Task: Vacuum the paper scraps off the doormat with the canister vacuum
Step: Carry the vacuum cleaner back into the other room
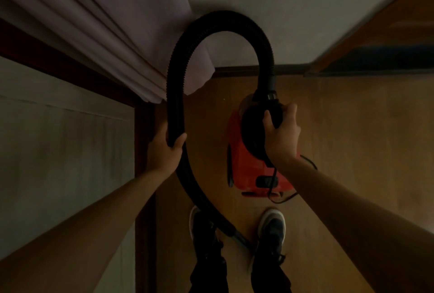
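A red canister vacuum (254, 165) hangs above the wooden floor in front of me. My right hand (281, 132) grips its black top handle. A black ribbed hose (220, 22) arches up from the vacuum's front and comes down on the left. My left hand (166, 149) grips that hose partway along. The hose runs on down between my shoes to a metal tube end (239, 237). No doormat or paper scraps are in view.
A dim, narrow passage. A pale curtain (105, 34) hangs at the upper left beside a dark door frame (143, 175). A wall and baseboard (258, 70) close the far end. The vacuum's black cord (279, 200) loops behind the vacuum. My shoes (272, 227) stand on the wooden floor.
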Motion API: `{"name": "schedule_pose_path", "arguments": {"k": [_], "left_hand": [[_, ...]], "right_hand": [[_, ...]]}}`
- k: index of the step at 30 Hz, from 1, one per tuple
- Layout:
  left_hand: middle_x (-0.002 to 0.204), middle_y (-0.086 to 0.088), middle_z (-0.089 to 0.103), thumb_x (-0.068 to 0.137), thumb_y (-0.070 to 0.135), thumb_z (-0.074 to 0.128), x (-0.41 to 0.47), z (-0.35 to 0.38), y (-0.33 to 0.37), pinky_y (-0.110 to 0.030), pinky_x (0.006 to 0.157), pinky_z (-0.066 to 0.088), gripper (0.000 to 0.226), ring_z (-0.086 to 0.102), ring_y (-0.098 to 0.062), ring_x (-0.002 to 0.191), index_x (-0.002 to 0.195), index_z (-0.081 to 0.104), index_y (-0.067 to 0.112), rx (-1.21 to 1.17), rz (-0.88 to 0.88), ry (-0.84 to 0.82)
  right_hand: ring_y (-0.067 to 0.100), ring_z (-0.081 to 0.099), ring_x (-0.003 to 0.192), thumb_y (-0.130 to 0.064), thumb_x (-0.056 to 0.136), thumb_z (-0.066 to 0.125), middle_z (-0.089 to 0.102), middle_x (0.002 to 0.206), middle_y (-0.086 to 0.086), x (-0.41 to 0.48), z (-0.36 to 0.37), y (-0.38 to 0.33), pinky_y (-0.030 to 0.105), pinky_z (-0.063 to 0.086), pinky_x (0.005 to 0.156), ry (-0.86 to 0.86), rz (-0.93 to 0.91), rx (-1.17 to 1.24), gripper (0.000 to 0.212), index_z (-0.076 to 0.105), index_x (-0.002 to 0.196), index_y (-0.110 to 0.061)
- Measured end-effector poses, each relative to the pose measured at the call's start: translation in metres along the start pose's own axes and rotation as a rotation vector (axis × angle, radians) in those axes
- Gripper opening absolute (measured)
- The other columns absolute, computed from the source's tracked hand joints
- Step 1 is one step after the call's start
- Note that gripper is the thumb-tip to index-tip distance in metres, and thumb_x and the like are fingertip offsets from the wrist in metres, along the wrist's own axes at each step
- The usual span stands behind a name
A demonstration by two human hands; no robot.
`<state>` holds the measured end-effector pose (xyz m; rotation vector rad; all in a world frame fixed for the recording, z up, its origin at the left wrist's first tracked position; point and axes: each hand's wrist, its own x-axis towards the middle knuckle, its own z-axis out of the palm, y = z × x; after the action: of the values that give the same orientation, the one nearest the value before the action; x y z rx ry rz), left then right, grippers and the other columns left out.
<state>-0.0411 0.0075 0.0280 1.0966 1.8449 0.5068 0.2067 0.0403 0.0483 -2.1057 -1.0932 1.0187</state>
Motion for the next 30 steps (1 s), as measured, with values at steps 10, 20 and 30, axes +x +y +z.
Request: {"name": "schedule_pose_path", "arguments": {"k": [10,20,30], "left_hand": [[0.126,0.012,0.051,0.098,0.026,0.056,0.036,0.035,-0.026,-0.026,0.092,0.039,0.049,0.048,-0.007,0.116,0.144,0.039,0.027,0.020,-0.060,0.028],[0.121,0.012,0.054,0.098,0.030,0.055,0.053,0.060,-0.040,-0.032,0.090,0.045,0.042,0.052,-0.010,0.111,0.138,0.041,0.033,0.026,-0.142,0.018],[0.126,0.001,0.056,0.097,0.025,0.057,0.061,0.075,-0.041,-0.030,0.086,0.042,0.037,0.056,-0.021,0.117,0.131,0.042,0.024,0.037,-0.247,0.079]], "right_hand": [[0.001,0.049,0.076,-0.026,0.101,0.049,0.046,0.095,-0.009,0.037,0.012,0.031,0.017,0.043,0.053,0.012,-0.031,0.005,0.025,0.039,0.118,-0.011],[0.014,0.062,0.081,-0.028,0.099,0.052,0.058,0.100,0.006,0.039,0.025,0.077,0.025,0.050,0.052,0.030,0.003,-0.009,0.020,0.035,0.104,-0.019],[0.006,0.055,0.078,-0.028,0.100,0.050,0.054,0.101,-0.001,0.035,0.037,0.076,0.015,0.047,0.054,0.072,0.008,-0.028,0.034,0.037,0.122,-0.006]]}}
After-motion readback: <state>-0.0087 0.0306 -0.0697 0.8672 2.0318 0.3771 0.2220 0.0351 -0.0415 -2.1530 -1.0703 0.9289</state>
